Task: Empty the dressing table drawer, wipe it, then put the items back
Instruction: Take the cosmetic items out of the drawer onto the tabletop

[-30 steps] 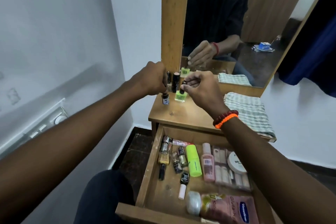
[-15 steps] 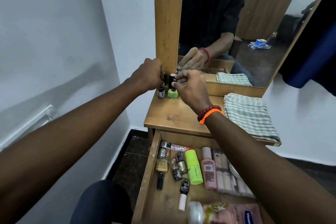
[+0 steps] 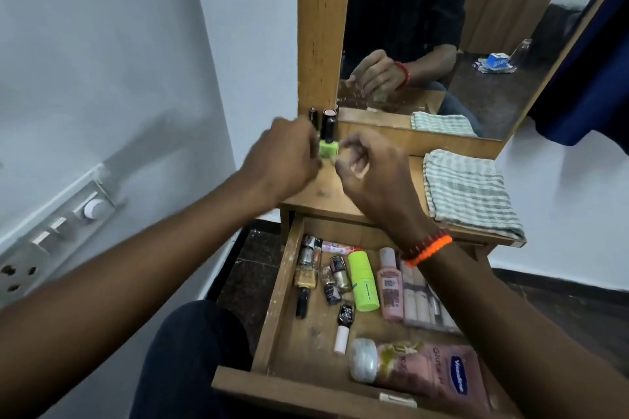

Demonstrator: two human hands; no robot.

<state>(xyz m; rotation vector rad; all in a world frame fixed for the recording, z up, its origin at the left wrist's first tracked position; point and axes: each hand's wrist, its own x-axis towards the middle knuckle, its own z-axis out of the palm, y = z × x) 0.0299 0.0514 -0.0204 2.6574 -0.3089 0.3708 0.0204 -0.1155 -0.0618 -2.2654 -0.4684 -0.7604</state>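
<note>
emptying stage | left hand [image 3: 284, 160] curled, blurry, grip unclear | right hand [image 3: 369, 163] loosely curled, empty | small lime-green nail polish bottle [image 3: 328, 148] parked by mirror frame so the open wooden drawer [image 3: 279, 296] clears out

Both hands are drawing back from the bottles at the rear of the bench. The right hand [image 3: 371, 170], a second ago pinching the cap of the green bottle [image 3: 328, 149], is now off it, fingers loosely curled. The left hand [image 3: 284, 160] is blurred and now covers the small dark bottle.

Two hands [image 3: 286, 160], one cloth [image 3: 469, 194], one drawer [image 3: 275, 309]
</note>
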